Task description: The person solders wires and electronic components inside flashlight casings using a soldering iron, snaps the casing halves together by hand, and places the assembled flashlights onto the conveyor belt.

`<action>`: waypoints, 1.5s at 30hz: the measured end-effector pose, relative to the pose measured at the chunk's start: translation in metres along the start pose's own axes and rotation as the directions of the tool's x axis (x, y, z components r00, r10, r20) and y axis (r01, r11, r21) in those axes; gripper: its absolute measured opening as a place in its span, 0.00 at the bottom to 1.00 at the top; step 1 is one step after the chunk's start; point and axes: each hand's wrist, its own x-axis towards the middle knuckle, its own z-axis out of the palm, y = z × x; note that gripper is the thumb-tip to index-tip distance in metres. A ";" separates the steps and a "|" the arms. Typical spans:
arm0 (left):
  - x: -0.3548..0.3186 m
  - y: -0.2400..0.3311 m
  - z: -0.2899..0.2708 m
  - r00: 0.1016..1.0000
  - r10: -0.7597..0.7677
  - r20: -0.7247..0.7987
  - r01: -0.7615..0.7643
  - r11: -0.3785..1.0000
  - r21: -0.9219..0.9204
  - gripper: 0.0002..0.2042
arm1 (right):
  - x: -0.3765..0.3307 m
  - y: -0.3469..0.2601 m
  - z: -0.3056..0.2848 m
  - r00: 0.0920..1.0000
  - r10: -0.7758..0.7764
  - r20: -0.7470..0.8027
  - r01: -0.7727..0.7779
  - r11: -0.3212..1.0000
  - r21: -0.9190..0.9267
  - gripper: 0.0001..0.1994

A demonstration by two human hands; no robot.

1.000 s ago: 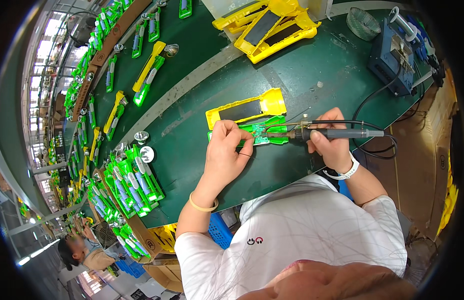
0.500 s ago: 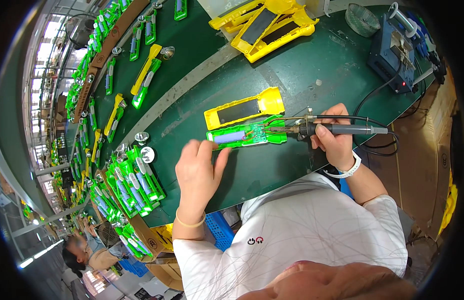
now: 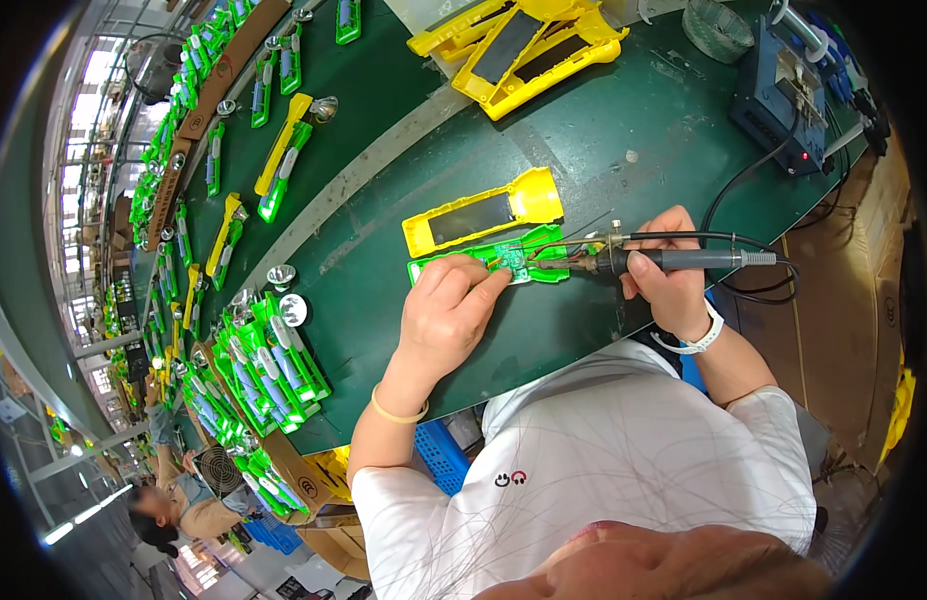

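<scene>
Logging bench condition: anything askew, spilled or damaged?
No spill or damage visible. The stacked yellow casings look askew, crossing at angles; the single yellow casing lies neatly alongside the green housing.

Part of the green casing [image 3: 553, 273] lies hidden behind my left fingers [image 3: 486, 295].
Just beyond them, the tip of the soldering iron [image 3: 688, 260] is too small to tell from the circuit board [image 3: 511, 257]; well ahead, the yellow shells [image 3: 543, 89] run off my view's upper edge.

A soldering iron [image 3: 698, 259], its blue station [image 3: 761, 118], many matching green casings [image 3: 267, 370] along the table [image 3: 673, 180] and a co-worker [image 3: 205, 515] beyond show a factory assembly workshop.
</scene>
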 end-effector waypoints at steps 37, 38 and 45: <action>0.038 0.014 0.024 0.905 -0.423 -0.054 0.371 0.844 -0.386 0.07 | 0.046 -0.033 0.040 1.000 -0.003 -0.014 0.011 0.758 0.652 0.04; 0.039 0.014 0.020 0.913 -0.406 0.040 0.400 0.870 -0.289 0.07 | 0.048 -0.032 0.033 0.999 -0.031 -0.029 0.043 0.770 0.636 0.04; 0.026 0.000 0.031 0.933 -0.302 -0.196 0.274 0.949 -0.158 0.05 | 0.047 -0.028 0.008 0.995 -0.040 -0.096 0.065 0.957 0.282 0.08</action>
